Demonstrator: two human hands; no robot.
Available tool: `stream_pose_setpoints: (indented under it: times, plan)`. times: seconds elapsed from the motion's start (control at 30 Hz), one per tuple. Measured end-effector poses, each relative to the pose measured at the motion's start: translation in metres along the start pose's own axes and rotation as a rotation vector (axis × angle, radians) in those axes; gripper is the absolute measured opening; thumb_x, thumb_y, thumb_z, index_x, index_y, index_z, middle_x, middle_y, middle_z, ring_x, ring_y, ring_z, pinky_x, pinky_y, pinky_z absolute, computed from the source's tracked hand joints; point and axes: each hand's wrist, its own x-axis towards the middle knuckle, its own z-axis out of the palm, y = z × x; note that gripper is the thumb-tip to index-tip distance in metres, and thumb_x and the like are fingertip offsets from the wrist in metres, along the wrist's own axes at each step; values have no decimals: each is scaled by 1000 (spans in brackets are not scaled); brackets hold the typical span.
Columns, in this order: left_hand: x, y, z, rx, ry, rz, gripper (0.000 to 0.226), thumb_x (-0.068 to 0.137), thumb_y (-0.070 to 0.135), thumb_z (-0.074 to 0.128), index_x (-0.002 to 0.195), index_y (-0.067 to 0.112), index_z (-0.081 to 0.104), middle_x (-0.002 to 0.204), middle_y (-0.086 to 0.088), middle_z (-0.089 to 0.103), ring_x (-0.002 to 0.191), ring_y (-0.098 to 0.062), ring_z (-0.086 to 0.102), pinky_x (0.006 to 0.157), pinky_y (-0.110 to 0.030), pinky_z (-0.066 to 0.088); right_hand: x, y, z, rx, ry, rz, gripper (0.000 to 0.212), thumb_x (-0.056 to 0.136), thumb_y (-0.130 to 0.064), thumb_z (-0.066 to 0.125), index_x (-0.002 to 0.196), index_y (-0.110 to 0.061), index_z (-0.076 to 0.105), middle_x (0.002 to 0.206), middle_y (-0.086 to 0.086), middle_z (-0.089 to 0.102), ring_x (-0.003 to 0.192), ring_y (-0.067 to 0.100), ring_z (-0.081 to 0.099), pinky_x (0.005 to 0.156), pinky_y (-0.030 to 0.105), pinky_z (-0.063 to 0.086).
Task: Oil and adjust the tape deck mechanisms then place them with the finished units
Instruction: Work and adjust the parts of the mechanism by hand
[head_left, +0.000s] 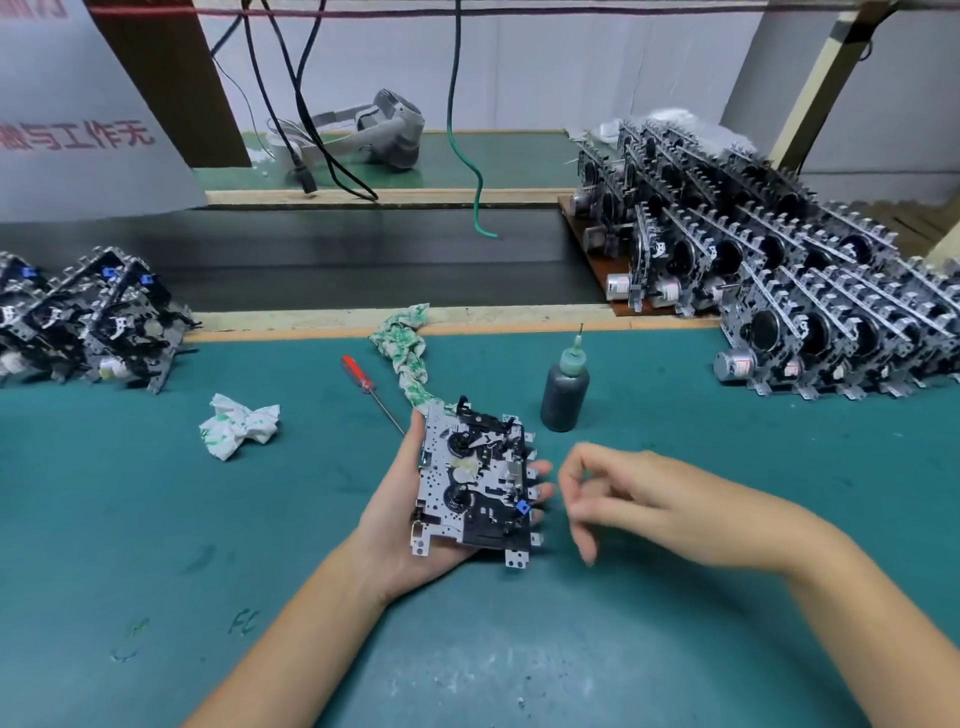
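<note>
The left hand (400, 514) cradles a tape deck mechanism (475, 480) from beneath, fingers curled round its right edge, above the middle of the green mat (156, 519). The right hand (628, 499) hovers just beside it, loosely curled, holding nothing. An oil bottle (564, 387) stands behind, and finished units (779, 270) crowd the mat's far right corner.

Left hand (400, 519) holds tape deck mechanism (475, 488); right hand (634, 499) beside.
</note>
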Motion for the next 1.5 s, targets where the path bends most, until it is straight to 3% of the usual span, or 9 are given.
stream_pose_setpoints:
  times: [0.07,0.13,0.3,0.47,0.63,0.83,0.97,1.27,1.5]
  plan:
    - [1,0,-2,12,20,-10,82,87,71,29,118,4,67,130,-20,57,115,-32,59,97,-45,47,9,-7,4,252,37,-39,11,102,-18,40,92,-16,42,62,-10,54,61,8,47,67,22,45]
    - [2,1,-5,31,34,-3,80,88,70,31,124,6,62,136,-18,53,122,-31,54,103,-45,40,22,-9,10,354,115,5,13,101,-19,41,89,-16,44,54,-10,45,52,11,35,50,18,34]
    - [3,1,-6,21,20,-24,80,88,70,31,118,6,67,130,-18,58,114,-29,60,92,-40,51,33,-3,22,523,155,192,34,99,-25,46,68,-14,52,43,-2,46,37,7,25,38,14,21]
    - [2,1,-4,49,40,-33,80,87,71,29,111,7,71,123,-16,63,108,-28,64,89,-37,53,30,-1,23,543,127,191,36,98,-23,46,65,-14,58,45,-2,45,43,9,25,41,16,21]
    - [2,2,-4,56,75,-34,78,86,71,32,108,8,72,121,-16,65,105,-28,65,87,-36,53,26,0,25,504,158,215,33,100,-24,44,70,-14,54,48,-2,47,41,9,43,43,18,38]
    - [2,3,-2,55,88,-39,79,87,70,31,112,6,70,125,-18,62,112,-29,62,89,-38,53,24,2,26,461,212,271,41,100,-28,43,63,-13,48,36,-2,40,33,9,25,35,15,22]
    - [1,2,1,69,104,-37,82,86,71,33,121,4,64,131,-24,55,119,-33,57,98,-43,46,27,4,32,502,193,307,51,99,-30,45,52,-13,56,34,-1,42,29,8,23,35,15,22]
    - [0,2,6,76,151,-24,79,85,69,35,115,4,68,126,-24,59,113,-33,61,88,-41,54,31,5,34,511,130,327,56,100,-34,42,49,-12,51,32,-3,40,28,7,29,34,14,24]
    - [2,0,6,89,205,-16,76,87,68,36,106,4,72,119,-24,64,107,-33,64,85,-42,52,31,6,29,421,56,357,63,100,-40,37,45,-12,45,28,-1,34,25,9,25,36,18,23]
